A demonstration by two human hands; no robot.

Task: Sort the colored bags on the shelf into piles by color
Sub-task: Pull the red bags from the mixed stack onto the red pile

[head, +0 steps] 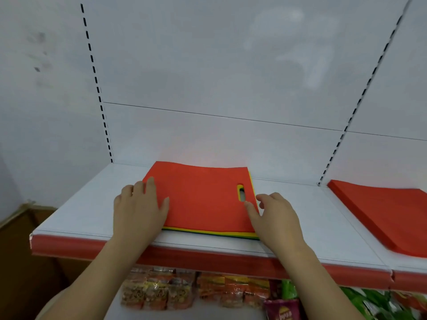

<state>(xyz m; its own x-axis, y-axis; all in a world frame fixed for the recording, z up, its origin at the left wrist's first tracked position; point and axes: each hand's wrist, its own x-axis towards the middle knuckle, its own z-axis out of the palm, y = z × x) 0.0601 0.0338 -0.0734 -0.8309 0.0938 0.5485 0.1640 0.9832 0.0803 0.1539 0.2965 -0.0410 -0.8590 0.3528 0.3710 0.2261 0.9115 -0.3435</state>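
Observation:
A mixed stack of flat bags lies in the middle of the white shelf (76, 211). Its top bag is red (203, 199), with an oval handle hole near its right edge. Yellow (208, 232) and green edges of lower bags stick out along the front. My left hand (138, 209) lies flat on the left edge of the red bag, fingers straight. My right hand (275, 215) is at the stack's right front corner; its thumb lies on the red bag just below the handle hole, and the fingers curl loosely beside the edge. A separate pile of red bags (383, 213) lies on the shelf to the right.
The shelf has a red front strip (69, 247) and a white back panel with slotted uprights (97, 84). Snack packets (161, 292) fill the lower shelf beneath. A brown cardboard box (25, 262) stands at the lower left. Bare shelf surface lies left and right of the stack.

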